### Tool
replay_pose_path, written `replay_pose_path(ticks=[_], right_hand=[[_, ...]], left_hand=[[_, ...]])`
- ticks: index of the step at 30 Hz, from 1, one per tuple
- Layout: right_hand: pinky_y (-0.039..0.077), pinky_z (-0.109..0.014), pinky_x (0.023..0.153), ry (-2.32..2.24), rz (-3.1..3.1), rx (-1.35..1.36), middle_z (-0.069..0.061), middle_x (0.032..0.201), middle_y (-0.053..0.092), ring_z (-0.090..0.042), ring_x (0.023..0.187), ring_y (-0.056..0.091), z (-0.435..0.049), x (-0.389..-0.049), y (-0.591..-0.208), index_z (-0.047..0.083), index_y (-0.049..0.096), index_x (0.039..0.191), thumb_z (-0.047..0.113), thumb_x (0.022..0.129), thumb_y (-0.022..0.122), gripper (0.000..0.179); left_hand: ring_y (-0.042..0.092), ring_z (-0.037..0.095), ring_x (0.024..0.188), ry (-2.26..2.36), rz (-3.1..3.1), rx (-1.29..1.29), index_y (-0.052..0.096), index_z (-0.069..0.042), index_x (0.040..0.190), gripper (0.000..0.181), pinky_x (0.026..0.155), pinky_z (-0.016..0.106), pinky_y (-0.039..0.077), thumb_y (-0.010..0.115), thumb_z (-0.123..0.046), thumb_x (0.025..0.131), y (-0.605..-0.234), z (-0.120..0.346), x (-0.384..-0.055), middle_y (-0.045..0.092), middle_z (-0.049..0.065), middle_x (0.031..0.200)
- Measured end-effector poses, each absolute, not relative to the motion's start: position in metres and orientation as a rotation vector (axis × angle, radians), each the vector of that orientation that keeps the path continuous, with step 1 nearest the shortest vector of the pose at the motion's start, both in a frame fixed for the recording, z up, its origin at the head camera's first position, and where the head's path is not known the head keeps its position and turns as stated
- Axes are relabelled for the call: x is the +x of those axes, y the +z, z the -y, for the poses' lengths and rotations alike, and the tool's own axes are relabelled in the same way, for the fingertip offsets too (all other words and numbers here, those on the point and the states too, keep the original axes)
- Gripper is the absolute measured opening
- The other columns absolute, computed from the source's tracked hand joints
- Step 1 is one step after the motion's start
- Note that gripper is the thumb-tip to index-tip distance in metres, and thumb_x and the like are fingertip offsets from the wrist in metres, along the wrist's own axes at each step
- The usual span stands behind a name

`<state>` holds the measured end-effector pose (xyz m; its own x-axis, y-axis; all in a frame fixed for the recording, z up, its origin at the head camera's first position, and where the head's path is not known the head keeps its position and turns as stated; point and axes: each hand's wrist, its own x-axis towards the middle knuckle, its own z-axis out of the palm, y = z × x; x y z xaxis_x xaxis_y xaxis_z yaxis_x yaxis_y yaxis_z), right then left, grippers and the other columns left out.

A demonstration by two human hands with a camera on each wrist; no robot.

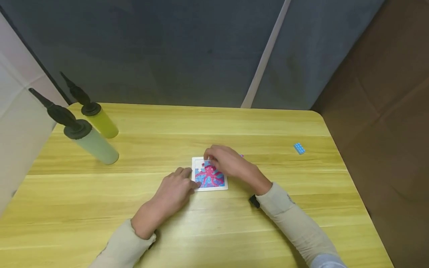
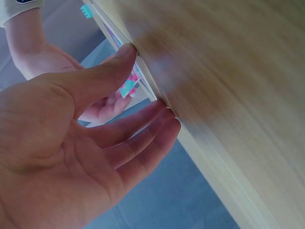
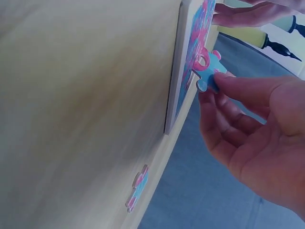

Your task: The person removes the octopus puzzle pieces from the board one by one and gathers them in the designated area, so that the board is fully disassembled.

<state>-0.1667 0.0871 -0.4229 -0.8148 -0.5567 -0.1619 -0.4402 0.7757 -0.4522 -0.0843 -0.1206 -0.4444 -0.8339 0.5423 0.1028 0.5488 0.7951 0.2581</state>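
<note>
A jigsaw puzzle point(image 1: 209, 181) with a pink octopus on blue lies in a white frame on the table. Its upper left part shows bare white. My left hand point(image 1: 175, 187) rests at the frame's left side, fairly straight fingers by the edge and thumb point(image 2: 125, 51) on the puzzle's lower left. Over the top of the puzzle, my right hand point(image 1: 225, 159) pinches a blue-and-pink puzzle piece point(image 3: 209, 71) between thumb and fingers. The piece is tilted; whether it touches the board I cannot tell. Another puzzle piece point(image 3: 137, 188) lies on the table, right of the frame.
Two hand pumps with black tops, one pale green point(image 1: 97, 147) and one yellow point(image 1: 105, 124), stand at the table's left. A blue toy brick point(image 1: 299, 148) lies at the right. Dark grey cloth point(image 1: 151, 56) hangs behind the wooden table point(image 1: 214, 238).
</note>
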Motion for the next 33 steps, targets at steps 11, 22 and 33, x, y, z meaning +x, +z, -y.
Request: replay_pose_path(ticks=[11,22,33], right_hand=[[0.053,-0.031,0.084,-0.621,-2.694,-0.812,-0.001,0.101,0.064,-0.016,0.090,0.058,-0.0901,-0.1670,-0.4276,0.013,0.071,0.113,0.009,0.102,0.062,0.014],[0.053,-0.032,0.087,-0.595,-2.717,-0.811,-0.002,0.100,0.066,-0.016,0.091,0.059,-0.0885,-0.1674,-0.4259,0.013,0.071,0.114,0.008,0.102,0.062,0.016],[0.052,-0.031,0.082,-0.561,-2.705,-0.822,-0.001,0.098,0.064,-0.017,0.087,0.056,-0.0875,-0.1685,-0.4243,0.013,0.071,0.115,0.008,0.102,0.060,0.017]], left_hand=[[0.064,0.034,0.102,-0.457,2.963,-0.897,0.085,-0.015,0.102,0.019,0.079,0.048,0.061,0.080,-0.005,0.086,-0.4436,0.1210,-0.0845,0.070,0.020,0.118],[0.064,0.031,0.094,-0.374,2.930,-0.927,0.081,-0.013,0.103,0.021,0.072,0.044,0.061,0.082,-0.005,0.084,-0.4456,0.1174,-0.0867,0.067,0.012,0.095],[0.050,0.033,0.096,-0.265,2.993,-0.971,0.068,-0.018,0.138,0.051,0.077,0.039,0.050,0.068,0.002,0.091,-0.4473,0.1161,-0.0834,0.057,0.020,0.114]])
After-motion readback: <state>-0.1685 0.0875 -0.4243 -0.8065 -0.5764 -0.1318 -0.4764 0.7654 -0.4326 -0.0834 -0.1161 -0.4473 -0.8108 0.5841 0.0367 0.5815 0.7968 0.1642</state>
